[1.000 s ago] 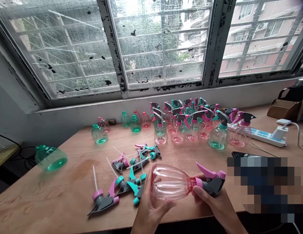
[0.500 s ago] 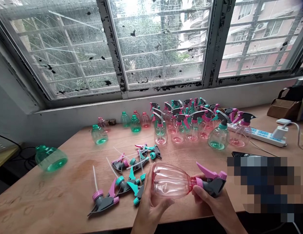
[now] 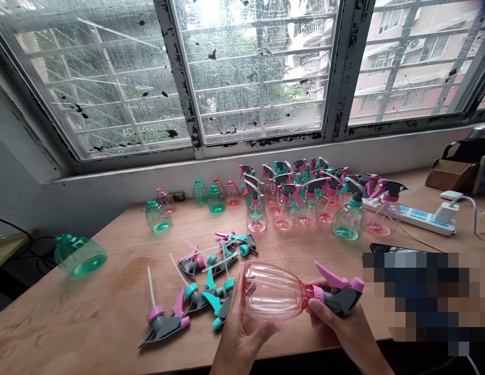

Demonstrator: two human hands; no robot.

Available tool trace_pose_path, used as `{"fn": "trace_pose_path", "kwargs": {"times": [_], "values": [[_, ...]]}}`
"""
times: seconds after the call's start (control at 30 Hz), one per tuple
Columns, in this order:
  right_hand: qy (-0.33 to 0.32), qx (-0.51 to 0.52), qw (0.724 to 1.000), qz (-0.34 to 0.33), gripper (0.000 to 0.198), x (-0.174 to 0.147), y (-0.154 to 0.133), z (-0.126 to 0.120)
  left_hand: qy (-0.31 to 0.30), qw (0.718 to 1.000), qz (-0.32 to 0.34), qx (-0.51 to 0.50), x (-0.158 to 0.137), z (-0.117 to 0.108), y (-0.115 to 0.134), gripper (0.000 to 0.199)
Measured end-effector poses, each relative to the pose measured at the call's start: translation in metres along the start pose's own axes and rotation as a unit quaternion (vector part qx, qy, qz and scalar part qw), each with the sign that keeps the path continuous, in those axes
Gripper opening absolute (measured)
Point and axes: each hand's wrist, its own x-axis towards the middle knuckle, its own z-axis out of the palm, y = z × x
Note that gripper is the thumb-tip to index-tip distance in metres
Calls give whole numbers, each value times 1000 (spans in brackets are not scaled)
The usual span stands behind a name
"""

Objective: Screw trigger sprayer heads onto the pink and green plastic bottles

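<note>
A clear pink spray bottle (image 3: pixel 274 291) lies sideways between my hands, above the table's front edge, its base to the left. My left hand (image 3: pixel 242 325) is wrapped round the base end, thumb along the underside. At the neck, my right hand (image 3: pixel 332 315) grips the pink collar of the grey-and-pink trigger sprayer (image 3: pixel 342 297), which sits on the bottle's mouth. Whether the collar is fully threaded I cannot tell. Left of my left hand lie several loose trigger sprayers, among them a pink-collared one (image 3: pixel 164 323) with its tube pointing up and a teal-collared one (image 3: pixel 203 297).
Several bottles with sprayers fitted (image 3: pixel 283 208) stand at the back right, near a white power strip (image 3: pixel 425 216). Bottles without sprayers, such as a green one (image 3: pixel 80 255), stand at the left and back. A phone (image 3: pixel 390 248) lies at right, partly behind a blurred patch.
Both hands keep hold of the bottle and sprayer in almost the same pose. The view has shifted very slightly; nothing else visibly moved.
</note>
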Motion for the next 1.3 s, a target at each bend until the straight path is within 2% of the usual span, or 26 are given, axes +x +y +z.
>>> {"fn": "trace_pose_path", "kwargs": {"times": [0.17, 0.3, 0.47, 0.63, 0.77, 0.87, 0.97, 1.1, 1.3], "values": [[13, -3, 1000, 0, 29, 3, -2, 2, -7, 999, -7, 37, 1, 1, 6, 104], [4, 3, 1000, 7, 31, 2, -2, 2, -11, 1000, 1, 27, 0, 0, 7, 116], [15, 15, 1000, 2, 34, 1, -1, 3, -13, 1000, -1, 17, -1, -2, 2, 96], [11, 35, 999, 11, 31, 2, -2, 3, 0, 1000, 23, 18, -1, -1, -4, 98], [9, 21, 1000, 12, 32, 1, -4, 3, 17, 998, 41, 49, 0, 0, -6, 88], [14, 15, 1000, 15, 32, 0, -5, 4, 11, 998, 38, 53, 0, -1, -6, 100], [14, 19, 1000, 20, 34, -1, -5, 4, -10, 1000, 26, 9, 1, -2, -3, 108], [18, 20, 999, 23, 35, 1, -5, 3, -20, 1000, 9, -4, 1, -1, -1, 99], [6, 31, 1000, 4, 30, 4, -8, 4, 21, 996, 61, 68, 0, 1, -8, 84]]}}
